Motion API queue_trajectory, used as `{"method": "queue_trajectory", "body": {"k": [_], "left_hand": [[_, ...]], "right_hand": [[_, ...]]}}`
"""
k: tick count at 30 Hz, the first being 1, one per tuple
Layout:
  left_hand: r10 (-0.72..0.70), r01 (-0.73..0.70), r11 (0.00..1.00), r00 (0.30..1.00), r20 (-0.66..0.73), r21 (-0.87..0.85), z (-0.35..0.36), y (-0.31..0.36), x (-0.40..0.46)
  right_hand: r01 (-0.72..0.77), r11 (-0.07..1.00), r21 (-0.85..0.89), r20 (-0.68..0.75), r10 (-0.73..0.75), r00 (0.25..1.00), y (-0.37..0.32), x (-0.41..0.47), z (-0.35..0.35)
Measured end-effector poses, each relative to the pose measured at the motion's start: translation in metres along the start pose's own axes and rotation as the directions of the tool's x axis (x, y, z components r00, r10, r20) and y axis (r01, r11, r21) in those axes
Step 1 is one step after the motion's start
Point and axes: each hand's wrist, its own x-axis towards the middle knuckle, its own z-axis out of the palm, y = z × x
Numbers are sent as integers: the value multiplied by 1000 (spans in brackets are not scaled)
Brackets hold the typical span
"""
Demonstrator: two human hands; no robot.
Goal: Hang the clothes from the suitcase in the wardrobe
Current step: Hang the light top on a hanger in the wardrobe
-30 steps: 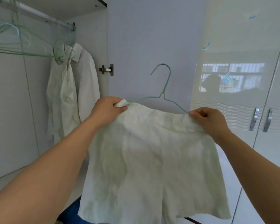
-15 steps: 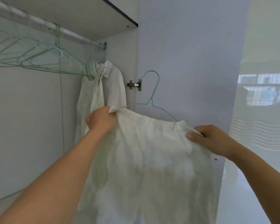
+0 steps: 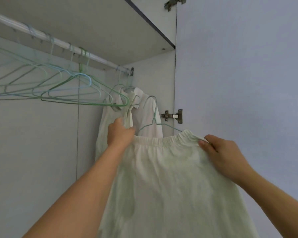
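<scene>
Inside an open wardrobe [image 3: 41,152], a rail [image 3: 62,42] carries empty hangers [image 3: 62,93] and two white shirts [image 3: 144,115] at its right end. Before them, the left hand [image 3: 120,133] and right hand [image 3: 220,152] pinch the waistband ends of white shorts [image 3: 170,182], threaded on a hanger [image 3: 153,117] below the rail.

Left hand [image 3: 121,134], right hand [image 3: 220,152] pinch white shorts [image 3: 170,177] waistband on green hanger [image 3: 153,117] below rail [image 3: 58,42].
</scene>
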Motion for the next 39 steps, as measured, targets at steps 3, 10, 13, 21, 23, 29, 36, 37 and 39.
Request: {"method": "queue_trajectory", "body": {"k": [3, 10, 13, 21, 23, 29, 36, 37, 39], "left_hand": [[97, -99, 995, 994, -59, -21, 3, 13, 27], [105, -105, 994, 994, -37, 4, 9, 18, 62], [156, -155, 988, 986, -57, 23, 4, 13, 61], [140, -139, 990, 989, -46, 19, -3, -8, 69], [106, -106, 994, 994, -13, -8, -2, -8, 73], [50, -49, 998, 998, 48, -32, -7, -9, 84], [77, -79, 995, 997, -30, -65, -9, -16, 87], [80, -81, 995, 996, -25, -62, -9, -16, 88], [96, -97, 994, 995, -24, -52, -11, -14, 91]], "right_hand": [[0, 1000, 20, -51, 1, 999, -17, 27, 24], [65, 998, -9, -138, -66, 988, -61, 89, 71], [87, 996, -30, -157, -91, 984, -69, 108, 89], [-32, 995, 92, -163, 47, 986, -43, 105, 115], [-65, 990, 124, -166, 85, 982, -45, 109, 114], [10, 990, 140, -170, 14, 985, -81, 146, 126], [114, 993, 35, -212, -104, 972, -124, 192, 145], [110, 993, 31, -229, -100, 968, -128, 196, 147], [87, 995, 40, -256, -74, 964, -136, 207, 150]]}}
